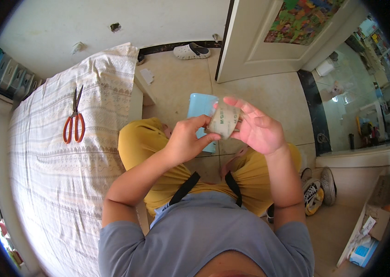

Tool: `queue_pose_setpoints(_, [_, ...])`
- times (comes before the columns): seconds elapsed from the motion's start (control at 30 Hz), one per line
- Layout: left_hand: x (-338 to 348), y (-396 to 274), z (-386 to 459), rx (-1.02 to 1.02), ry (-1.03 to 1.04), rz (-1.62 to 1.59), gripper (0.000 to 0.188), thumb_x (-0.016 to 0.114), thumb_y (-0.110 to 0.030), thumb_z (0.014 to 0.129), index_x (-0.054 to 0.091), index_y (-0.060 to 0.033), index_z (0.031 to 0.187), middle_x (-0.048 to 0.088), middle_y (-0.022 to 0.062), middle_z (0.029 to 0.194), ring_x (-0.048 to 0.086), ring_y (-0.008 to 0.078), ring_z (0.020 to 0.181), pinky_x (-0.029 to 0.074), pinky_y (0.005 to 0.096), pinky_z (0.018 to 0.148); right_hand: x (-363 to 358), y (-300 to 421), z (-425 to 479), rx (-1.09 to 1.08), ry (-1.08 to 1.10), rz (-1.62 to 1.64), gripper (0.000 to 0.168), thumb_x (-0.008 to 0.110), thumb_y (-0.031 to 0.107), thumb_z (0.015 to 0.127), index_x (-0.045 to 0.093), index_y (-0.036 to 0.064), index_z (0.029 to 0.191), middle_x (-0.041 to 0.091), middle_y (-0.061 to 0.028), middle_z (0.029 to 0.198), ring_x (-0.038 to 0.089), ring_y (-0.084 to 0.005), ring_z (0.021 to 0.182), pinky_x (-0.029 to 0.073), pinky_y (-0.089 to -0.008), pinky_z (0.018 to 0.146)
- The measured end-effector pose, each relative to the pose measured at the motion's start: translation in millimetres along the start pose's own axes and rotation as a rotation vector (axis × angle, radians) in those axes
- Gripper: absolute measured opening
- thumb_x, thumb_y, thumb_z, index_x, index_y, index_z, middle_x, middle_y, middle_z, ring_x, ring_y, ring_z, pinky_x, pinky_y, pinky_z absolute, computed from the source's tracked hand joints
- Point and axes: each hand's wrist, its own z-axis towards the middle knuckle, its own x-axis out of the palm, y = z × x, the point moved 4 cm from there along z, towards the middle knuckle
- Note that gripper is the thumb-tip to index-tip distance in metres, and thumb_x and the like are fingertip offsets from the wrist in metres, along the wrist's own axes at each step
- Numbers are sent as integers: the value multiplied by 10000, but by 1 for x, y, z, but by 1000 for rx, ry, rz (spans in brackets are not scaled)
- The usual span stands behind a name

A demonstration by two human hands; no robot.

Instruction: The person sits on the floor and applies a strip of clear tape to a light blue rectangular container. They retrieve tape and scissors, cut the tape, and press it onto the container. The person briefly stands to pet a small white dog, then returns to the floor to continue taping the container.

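My left hand (189, 138) grips a roll of clear packing tape (223, 120) between thumb and fingers at its left side. The roll bears green printing and a maker's name, M&G. My right hand (259, 130) is at the roll's right side, palm towards me and fingers spread. Its lower fingers meet the roll's edge, but blur hides whether they grip it. Beneath the hands, between my knees, is a light blue box-like object (200, 107), partly covered by the roll and my left hand.
Scissors with orange-red handles (74, 126) lie partly spread on the patterned cloth (56, 173) to my left. Ahead, a white clog (191, 51) rests by the wall near an open door (253, 52). Sneakers (314, 190) and a low shelf with boxes (376, 218) are on the right.
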Motion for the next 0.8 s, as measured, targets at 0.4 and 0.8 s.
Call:
queue_pose_setpoints(0.4, [-203,29,-100,-122,-467,1168,290,703,-64,721,638,-45,1004,649,127,941,591,321,889,448,412,840,-14,-2,0,106,-26,-167,861,613,302,777,159,109,1482,256,-229,1470,364,-351,1305,330,-464,1039])
queue_pose_setpoints(0.8, [-218,63,-170,-447,-690,1425,553,686,-78,777,470,-37,1285,492,182,1269,474,339,1183,382,440,1005,-12,-20,14,141,-20,-256,807,618,253,786,212,144,1475,237,-141,1496,350,-291,1320,290,-416,1054])
